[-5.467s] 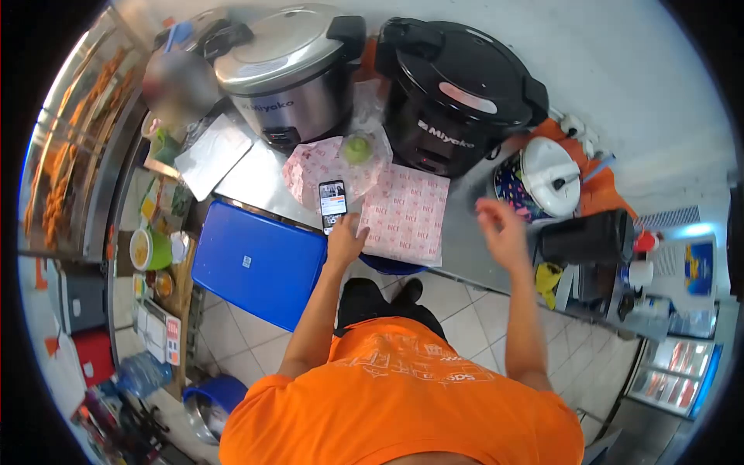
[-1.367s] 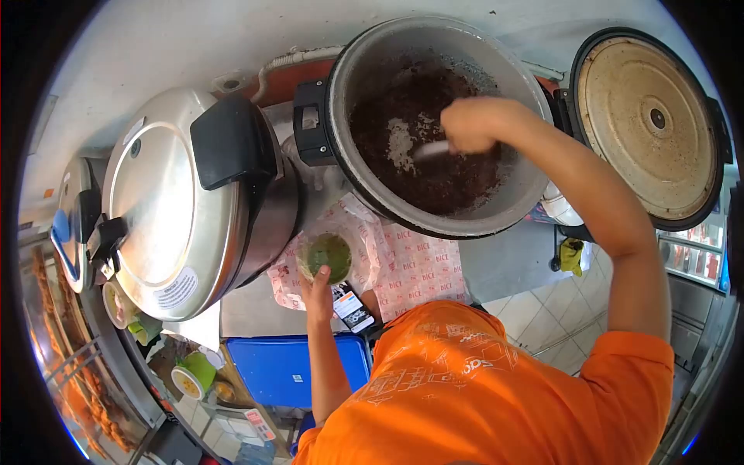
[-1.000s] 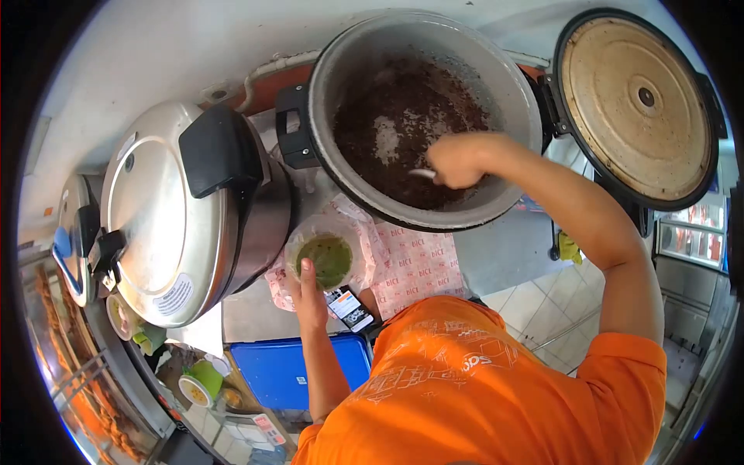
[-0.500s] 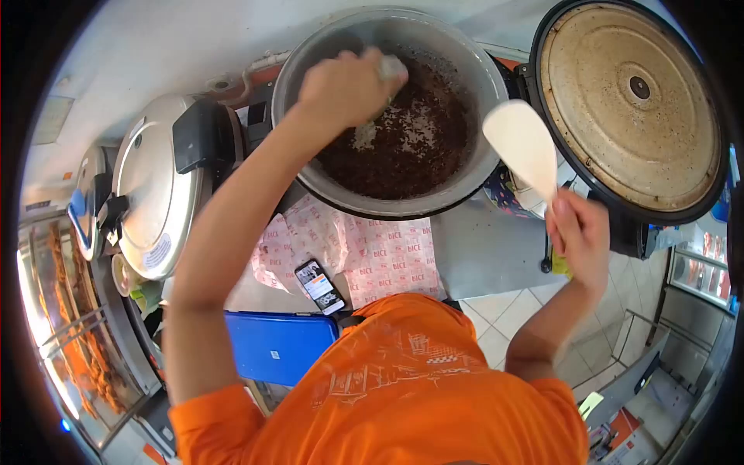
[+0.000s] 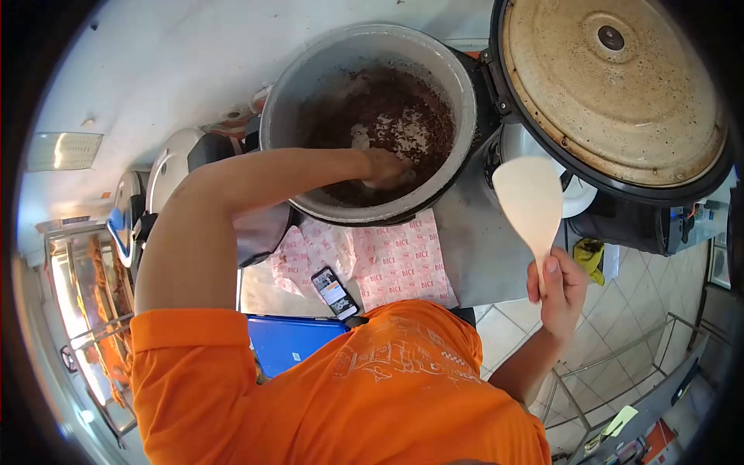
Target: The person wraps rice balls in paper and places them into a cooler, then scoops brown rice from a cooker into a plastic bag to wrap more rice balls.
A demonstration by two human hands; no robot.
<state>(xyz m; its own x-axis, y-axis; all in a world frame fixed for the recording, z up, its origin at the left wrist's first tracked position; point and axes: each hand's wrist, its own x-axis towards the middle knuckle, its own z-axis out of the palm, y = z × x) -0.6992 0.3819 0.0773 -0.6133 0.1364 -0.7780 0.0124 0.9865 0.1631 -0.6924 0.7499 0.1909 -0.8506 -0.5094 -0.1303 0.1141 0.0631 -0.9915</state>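
Note:
My left hand (image 5: pixel 387 172) reaches down inside a large grey metal pot (image 5: pixel 273 116), low by its near wall. Its fingers are curled and partly hidden, and I cannot tell what they hold. Around it the pot's bottom carries a dark brown crust (image 5: pixel 430 116) with pale grey patches showing through. In my right hand (image 5: pixel 559 293) is a white rice paddle (image 5: pixel 530 201), gripped by the handle with its blade up, to the right of the pot and over the metal counter.
A stained round lid (image 5: pixel 566 85) stands raised at the right. Below the pot, printed pink paper (image 5: pixel 403 267) lies on the metal counter (image 5: pixel 480 256), beside a phone (image 5: pixel 335 293) and a blue case (image 5: pixel 291 345). A yellow cloth (image 5: pixel 589 260) is at right; more cookers (image 5: pixel 172 167) stand left.
My left hand has moved from the pot's far left side to its near side, and the pale thing in it no longer shows. The rice paddle has shifted slightly lower and more upright.

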